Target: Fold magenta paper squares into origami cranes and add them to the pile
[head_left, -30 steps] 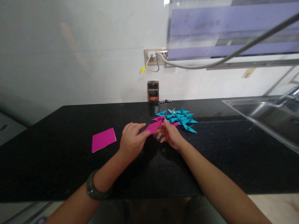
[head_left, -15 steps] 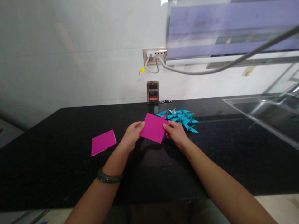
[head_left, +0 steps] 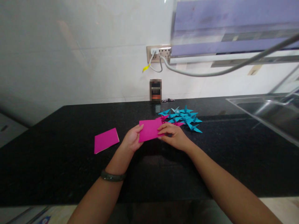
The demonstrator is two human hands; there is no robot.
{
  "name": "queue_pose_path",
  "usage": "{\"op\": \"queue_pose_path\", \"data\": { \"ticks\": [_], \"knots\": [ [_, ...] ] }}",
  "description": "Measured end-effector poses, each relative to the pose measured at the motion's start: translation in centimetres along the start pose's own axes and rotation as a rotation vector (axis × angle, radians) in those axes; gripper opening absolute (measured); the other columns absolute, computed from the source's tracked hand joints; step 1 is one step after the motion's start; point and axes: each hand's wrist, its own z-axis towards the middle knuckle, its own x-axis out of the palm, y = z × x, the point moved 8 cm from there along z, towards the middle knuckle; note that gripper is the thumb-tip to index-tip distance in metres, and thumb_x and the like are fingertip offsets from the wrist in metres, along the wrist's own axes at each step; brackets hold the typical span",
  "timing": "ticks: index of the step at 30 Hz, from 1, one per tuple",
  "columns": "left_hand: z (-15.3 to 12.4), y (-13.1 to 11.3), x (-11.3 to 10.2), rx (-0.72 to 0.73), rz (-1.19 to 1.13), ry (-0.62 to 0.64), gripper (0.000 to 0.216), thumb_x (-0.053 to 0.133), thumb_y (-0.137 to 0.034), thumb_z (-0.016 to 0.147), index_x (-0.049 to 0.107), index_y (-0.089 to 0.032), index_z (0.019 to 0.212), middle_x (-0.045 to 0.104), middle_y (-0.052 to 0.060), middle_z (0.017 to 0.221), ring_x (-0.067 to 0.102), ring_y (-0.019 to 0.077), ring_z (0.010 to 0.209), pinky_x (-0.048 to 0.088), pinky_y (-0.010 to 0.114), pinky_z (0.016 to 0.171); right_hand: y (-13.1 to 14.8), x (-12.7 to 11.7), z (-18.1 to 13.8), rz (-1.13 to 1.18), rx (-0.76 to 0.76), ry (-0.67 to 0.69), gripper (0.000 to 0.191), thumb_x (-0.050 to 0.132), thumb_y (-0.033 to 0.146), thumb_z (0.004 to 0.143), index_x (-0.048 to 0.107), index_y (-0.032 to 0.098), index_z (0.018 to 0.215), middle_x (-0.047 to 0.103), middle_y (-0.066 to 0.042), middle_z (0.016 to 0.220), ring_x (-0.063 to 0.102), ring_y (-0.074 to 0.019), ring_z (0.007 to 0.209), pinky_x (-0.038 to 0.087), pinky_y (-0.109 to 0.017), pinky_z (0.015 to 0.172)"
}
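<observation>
Both hands hold a magenta square of paper (head_left: pixel 149 130) just above the black counter (head_left: pixel 58 174). My left hand (head_left: pixel 131 140) pinches its left edge and my right hand (head_left: pixel 173 135) grips its right edge, fingers over the top. Right behind the sheet lies a heap of folded paper cranes (head_left: pixel 184 119), mostly teal with a few magenta ones at its left. A small stack of magenta paper (head_left: pixel 106 140) lies flat on the counter to the left of my left hand.
A small dark box (head_left: pixel 155 90) stands against the white wall behind the cranes. A wall socket (head_left: pixel 158 53) with a grey cable sits above it. A steel sink (head_left: pixel 271 113) is at the right end of the counter.
The magenta sheet was lifted from a low, edge-on position to face up between both hands, then lowered and turned flatter toward the counter. The view shifted slightly.
</observation>
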Motion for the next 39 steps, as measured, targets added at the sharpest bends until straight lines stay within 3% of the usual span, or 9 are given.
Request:
{"op": "queue_pose_path", "data": {
  "ticks": [8, 12, 14, 17, 22, 29, 35, 39],
  "knots": [
    [-0.3, 0.3, 0.8, 0.077, -0.03, 0.078, 0.02, 0.047, -0.014, 0.08, 0.059, -0.011, 0.095, 0.067, 0.009, 0.089, 0.063, 0.0186, 0.082, 0.047, 0.038, 0.082, -2.5, -1.3, -0.2, -0.124, 0.201, -0.242, 0.015, 0.061, 0.03, 0.072, 0.059, 0.016, 0.064, 0.054, -0.006, 0.091, 0.052, -0.0171, 0.088, 0.043, -0.033, 0.077],
    [-0.2, 0.7, 0.9, 0.087, 0.004, 0.08, 0.034, 0.044, -0.041, 0.083, 0.059, -0.012, 0.094, 0.065, 0.012, 0.093, 0.062, 0.022, 0.086, 0.049, 0.04, 0.075, -3.8, -1.2, -0.4, -0.146, 0.311, -0.238, 0.021, 0.057, 0.031, 0.073, 0.051, 0.017, 0.058, 0.053, -0.001, 0.07, 0.05, -0.0143, 0.07, 0.042, -0.028, 0.066],
    [-0.3, 0.5, 0.6, 0.15, 0.087, 0.061, 0.038, 0.053, -0.047, 0.076, 0.058, -0.014, 0.093, 0.064, 0.011, 0.095, 0.061, 0.0222, 0.086, 0.05, 0.038, 0.072, -3.9, -1.0, -0.5, -0.137, 0.342, -0.217, 0.022, 0.055, 0.032, 0.073, 0.05, 0.017, 0.058, 0.051, 0.001, 0.061, 0.047, -0.0126, 0.062, 0.04, -0.025, 0.059],
    [-0.5, 0.1, -0.1, 0.263, 0.307, -0.024, 0.043, 0.073, -0.032, 0.06, 0.057, -0.017, 0.097, 0.063, 0.006, 0.091, 0.061, 0.0176, 0.077, 0.05, 0.029, 0.064, -3.4, -0.8, -0.4, -0.118, 0.341, -0.201, 0.02, 0.055, 0.031, 0.074, 0.051, 0.016, 0.06, 0.052, 0.002, 0.06, 0.047, -0.0119, 0.06, 0.039, -0.024, 0.057],
    [-0.8, -0.9, -0.3, 0.432, 0.567, -0.1, 0.045, 0.073, -0.028, 0.058, 0.059, -0.018, 0.1, 0.063, 0.003, 0.082, 0.058, 0.0146, 0.067, 0.046, 0.026, 0.062, -3.0, -0.7, -0.3, -0.065, 0.334, -0.194, 0.018, 0.054, 0.03, 0.074, 0.054, 0.016, 0.063, 0.056, 0.0, 0.066, 0.049, -0.0123, 0.064, 0.04, -0.024, 0.059],
    [-0.8, -1.0, -0.5, 0.481, 0.723, -0.161, 0.028, 0.069, -0.032, 0.06, 0.066, -0.017, 0.083, 0.065, 0.003, 0.078, 0.058, 0.0172, 0.069, 0.044, 0.027, 0.064, -3.9, -0.3, -0.5, 0.152, 0.436, -0.244, 0.019, 0.059, 0.031, 0.07, 0.05, 0.017, 0.061, 0.048, 0.004, 0.056, 0.043, -0.009, 0.053, 0.037, -0.022, 0.049],
    [-0.8, -1.2, -0.4, 0.508, 0.769, -0.169, 0.026, 0.067, -0.034, 0.062, 0.067, -0.018, 0.083, 0.065, 0.004, 0.079, 0.058, 0.0185, 0.073, 0.044, 0.028, 0.067, -5.3, 0.7, -1.4, 0.548, 0.682, -0.307, 0.034, 0.067, 0.032, 0.061, 0.051, 0.019, 0.087, 0.053, 0.005, 0.061, 0.048, -0.0084, 0.048, 0.04, -0.02, 0.041],
    [-0.6, -1.1, -0.7, 0.52, 0.82, -0.168, 0.028, 0.065, -0.036, 0.064, 0.066, -0.017, 0.085, 0.065, 0.004, 0.079, 0.058, 0.0178, 0.071, 0.044, 0.027, 0.065, -5.2, 1.0, -1.5, 0.553, 0.724, -0.248, 0.025, 0.066, 0.036, 0.062, 0.058, 0.015, 0.073, 0.054, 0.003, 0.059, 0.047, -0.0062, 0.047, 0.04, -0.018, 0.04]
  ]
}}
